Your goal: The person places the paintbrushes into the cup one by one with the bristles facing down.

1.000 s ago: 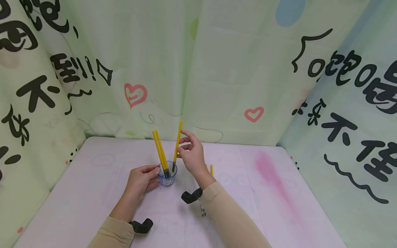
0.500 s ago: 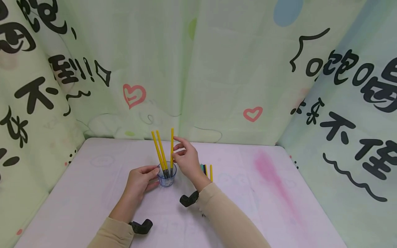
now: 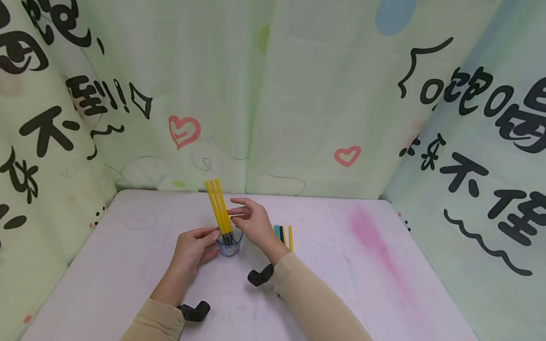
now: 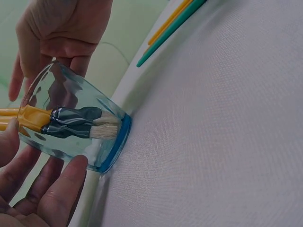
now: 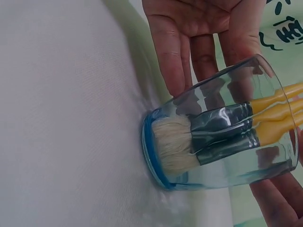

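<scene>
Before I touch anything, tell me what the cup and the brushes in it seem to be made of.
Cup: glass or clear plastic, glossy, see-through with bright highlights. Brush handles: probably painted wood or plastic, smooth yellow with a soft sheen. Ferrules: likely metal, dark and sharply reflective. Bristles: natural or synthetic hair, pale, matte, fibrous.

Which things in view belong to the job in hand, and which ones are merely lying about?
In the job:
clear cup, held at its side by the left hand
three yellow-handled brushes, leaning in the cup
right hand, close to the brushes; contact is unclear

Lying about:
yellow stick, on the table
teal and dark sticks beside it, partly hidden

Perhaps these sticks are for later.
</scene>
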### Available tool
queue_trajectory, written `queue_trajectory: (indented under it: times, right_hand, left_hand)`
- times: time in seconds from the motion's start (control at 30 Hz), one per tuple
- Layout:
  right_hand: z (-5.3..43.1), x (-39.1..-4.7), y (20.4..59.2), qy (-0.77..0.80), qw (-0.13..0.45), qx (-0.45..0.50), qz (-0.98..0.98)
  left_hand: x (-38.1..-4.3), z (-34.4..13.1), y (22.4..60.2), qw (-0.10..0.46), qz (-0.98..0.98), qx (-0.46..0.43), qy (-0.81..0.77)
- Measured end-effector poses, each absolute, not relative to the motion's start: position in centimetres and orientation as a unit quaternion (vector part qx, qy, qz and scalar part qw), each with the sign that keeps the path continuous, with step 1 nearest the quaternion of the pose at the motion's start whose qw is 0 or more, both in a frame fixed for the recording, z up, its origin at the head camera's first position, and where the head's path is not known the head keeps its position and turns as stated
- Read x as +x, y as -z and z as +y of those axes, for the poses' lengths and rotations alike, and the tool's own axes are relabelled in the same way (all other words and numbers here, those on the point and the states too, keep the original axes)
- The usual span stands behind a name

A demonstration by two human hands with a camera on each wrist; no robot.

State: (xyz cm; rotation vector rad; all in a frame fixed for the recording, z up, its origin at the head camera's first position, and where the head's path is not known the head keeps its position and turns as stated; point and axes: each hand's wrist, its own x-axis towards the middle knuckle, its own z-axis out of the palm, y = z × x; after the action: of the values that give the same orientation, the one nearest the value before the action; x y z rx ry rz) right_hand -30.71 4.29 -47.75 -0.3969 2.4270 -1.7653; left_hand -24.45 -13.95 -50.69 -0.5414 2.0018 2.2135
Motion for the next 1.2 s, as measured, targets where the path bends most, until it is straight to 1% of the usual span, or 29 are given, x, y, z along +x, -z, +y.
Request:
queue_trajectory:
  times: [0.27, 1.2]
  right_hand:
    - [5.4, -30.6, 48.0, 0.598, 0.059, -0.135, 0.788]
    - [9.4, -29.4, 48.5, 0.624, 0.063, -0.082, 0.775]
  left_hand:
    - [-24.4, -13.9, 50.6, 0.055, 0.650, -0.174, -0.738]
    - [-24.4, -13.9, 50.6, 0.062, 0.658, -0.174, -0.730]
